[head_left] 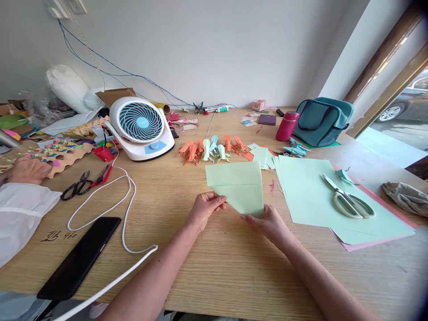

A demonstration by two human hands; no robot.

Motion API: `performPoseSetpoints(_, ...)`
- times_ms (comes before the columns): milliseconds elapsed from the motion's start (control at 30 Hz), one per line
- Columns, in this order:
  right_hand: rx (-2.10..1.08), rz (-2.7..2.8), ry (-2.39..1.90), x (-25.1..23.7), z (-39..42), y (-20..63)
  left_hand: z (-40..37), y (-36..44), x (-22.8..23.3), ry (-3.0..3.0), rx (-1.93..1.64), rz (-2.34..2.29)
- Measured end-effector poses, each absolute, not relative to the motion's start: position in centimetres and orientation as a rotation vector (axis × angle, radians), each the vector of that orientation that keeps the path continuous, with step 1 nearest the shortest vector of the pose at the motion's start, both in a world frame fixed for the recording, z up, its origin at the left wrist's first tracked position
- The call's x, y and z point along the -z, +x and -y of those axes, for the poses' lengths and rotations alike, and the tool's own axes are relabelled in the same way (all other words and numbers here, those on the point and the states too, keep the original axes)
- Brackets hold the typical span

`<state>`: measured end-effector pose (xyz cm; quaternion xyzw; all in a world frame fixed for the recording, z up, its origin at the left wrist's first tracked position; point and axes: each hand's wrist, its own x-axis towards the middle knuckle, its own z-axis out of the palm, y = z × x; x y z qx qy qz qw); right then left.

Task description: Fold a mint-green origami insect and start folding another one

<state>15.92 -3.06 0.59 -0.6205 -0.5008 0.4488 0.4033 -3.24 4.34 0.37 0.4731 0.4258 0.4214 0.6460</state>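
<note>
Held up over the table is a pale green sheet of paper (239,185) with a crease line across it and a slanted lower left edge. My left hand (207,206) pinches that slanted edge between thumb and fingers. At the lower right corner, my right hand (267,223) grips the same sheet, its fingers partly hidden behind it. Beyond the sheet stands a row of folded paper figures (214,149) in orange, green and blue. Small green paper pieces (260,156) lie just behind it to the right.
Large green sheets (306,191) carry white-handled scissors (351,200) on the right. A pink bottle (286,125) and teal bag (323,122) stand behind. To the left are a fan (142,127), a phone (80,258), a white cable (130,200), black-handled scissors (80,183) and another person's hand (30,170).
</note>
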Motion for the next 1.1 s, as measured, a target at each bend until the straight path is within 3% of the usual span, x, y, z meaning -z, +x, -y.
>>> performPoseSetpoints(600, -1.175, 1.374, -1.523, -0.2, 2.5, 17.8, -7.0, -5.6, -0.7, 0.799, -1.2, -1.023)
performPoseSetpoints(1100, -0.807, 1.48, -1.628, 0.0, 1.9, 19.5, -6.8, -5.5, -1.0, 0.695, -1.221, -0.875)
